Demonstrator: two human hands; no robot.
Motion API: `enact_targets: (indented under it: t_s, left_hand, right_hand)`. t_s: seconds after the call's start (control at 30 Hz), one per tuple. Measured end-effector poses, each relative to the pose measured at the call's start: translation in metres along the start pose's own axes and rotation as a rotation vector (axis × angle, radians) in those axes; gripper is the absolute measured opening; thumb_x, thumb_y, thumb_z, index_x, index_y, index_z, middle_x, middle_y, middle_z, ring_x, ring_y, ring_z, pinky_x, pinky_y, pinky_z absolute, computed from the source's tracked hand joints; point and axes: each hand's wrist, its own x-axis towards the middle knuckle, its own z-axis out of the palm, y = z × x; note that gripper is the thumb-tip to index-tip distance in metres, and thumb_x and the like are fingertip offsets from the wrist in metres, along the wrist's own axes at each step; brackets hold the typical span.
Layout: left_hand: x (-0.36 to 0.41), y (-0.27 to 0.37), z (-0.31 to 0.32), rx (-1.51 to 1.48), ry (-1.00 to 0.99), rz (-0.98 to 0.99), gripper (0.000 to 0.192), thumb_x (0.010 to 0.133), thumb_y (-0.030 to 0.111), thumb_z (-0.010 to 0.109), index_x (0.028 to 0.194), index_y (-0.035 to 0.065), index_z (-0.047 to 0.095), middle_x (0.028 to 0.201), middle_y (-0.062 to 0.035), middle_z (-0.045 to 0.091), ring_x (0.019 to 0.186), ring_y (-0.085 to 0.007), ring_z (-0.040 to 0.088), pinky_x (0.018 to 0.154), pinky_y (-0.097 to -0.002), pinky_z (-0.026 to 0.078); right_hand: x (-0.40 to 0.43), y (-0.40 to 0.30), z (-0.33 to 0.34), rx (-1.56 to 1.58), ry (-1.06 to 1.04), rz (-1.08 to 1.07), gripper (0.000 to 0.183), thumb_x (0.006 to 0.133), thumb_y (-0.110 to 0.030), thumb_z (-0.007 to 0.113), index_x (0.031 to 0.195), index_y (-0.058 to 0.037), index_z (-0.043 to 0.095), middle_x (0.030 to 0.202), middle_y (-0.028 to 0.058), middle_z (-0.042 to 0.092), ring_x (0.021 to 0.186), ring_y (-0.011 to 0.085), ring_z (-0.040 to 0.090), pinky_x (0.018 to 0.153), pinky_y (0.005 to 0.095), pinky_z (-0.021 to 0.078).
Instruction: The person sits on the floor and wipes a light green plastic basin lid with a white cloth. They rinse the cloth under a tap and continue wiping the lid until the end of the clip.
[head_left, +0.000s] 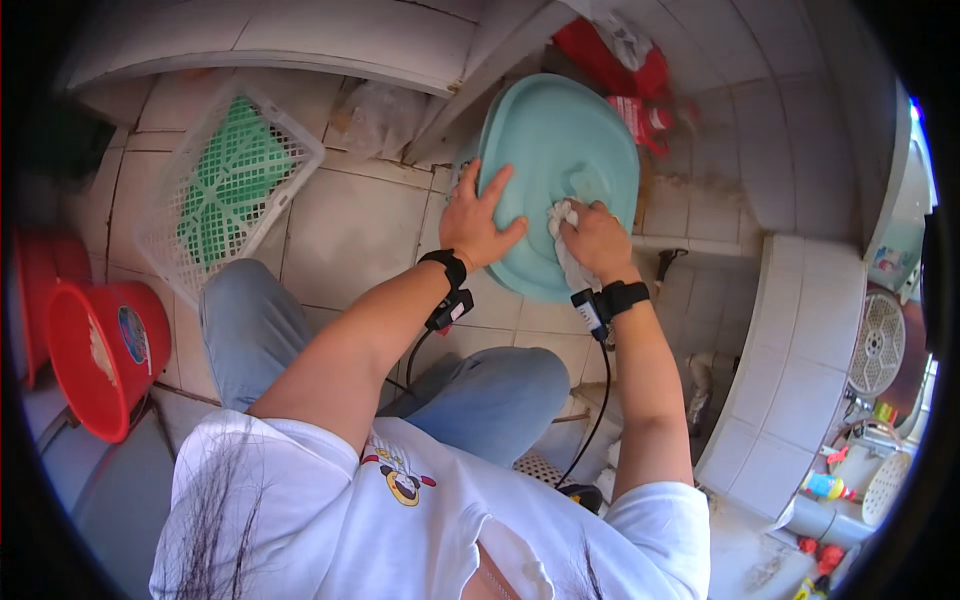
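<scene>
A pale turquoise plastic lid (540, 127), oval and apparently on top of a bin or tub, is before me between the tiled counter supports. My left hand (480, 221) rests on its left edge with the fingers spread, holding nothing. In my right hand (598, 238) is a bunched white cloth (564, 229), pressed against the lid's lower right part. The cloth's loose end hangs down below my fingers towards the wrist. What stands beneath the lid is mostly hidden.
To the left, a white plastic crate (296, 142) with green mesh lies on the tiled floor (356, 225). Red buckets (105, 360) stand at far left. Behind the lid are a red-labelled bottle (637, 124) and a red bag (600, 56). A tiled counter (795, 352) borders the right.
</scene>
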Motion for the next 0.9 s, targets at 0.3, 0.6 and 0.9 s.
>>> enact_targets:
  t_s: [0.3,0.6,0.9]
  left_hand:
    - [0.002,-0.002,0.001,0.023,-0.004,-0.016,0.079,0.073,0.043,0.070,0.144,0.0293,0.038,0.150,-0.0208,0.027,0.131,-0.0415,0.039,0.101,-0.0458,0.043]
    - [0.002,-0.002,-0.003,-0.019,-0.007,0.019,0.080,0.074,0.035,0.072,0.145,0.0200,0.038,0.147,-0.0282,0.027,0.131,-0.0457,0.037,0.103,-0.0474,0.040]
    - [0.001,-0.005,0.010,0.000,0.036,0.024,0.082,0.072,0.039,0.073,0.145,0.0258,0.037,0.149,-0.0253,0.023,0.133,-0.0447,0.033,0.101,-0.0463,0.043]
  right_hand:
    - [-0.025,0.075,-0.011,-0.050,0.031,0.200,0.036,0.081,-0.028,0.063,0.114,-0.0145,0.066,0.107,0.0171,0.062,0.097,0.0358,0.063,0.082,0.0450,0.0513]
    - [-0.067,0.075,0.065,0.229,0.511,-0.070,0.054,0.083,-0.026,0.069,0.131,-0.0061,0.053,0.130,0.0241,0.051,0.119,0.0418,0.048,0.100,0.0489,0.0393]
    - [0.002,0.128,0.041,0.210,0.283,-0.122,0.044,0.087,-0.020,0.066,0.128,-0.0081,0.056,0.128,0.0228,0.051,0.112,0.0409,0.054,0.093,0.0455,0.0463]
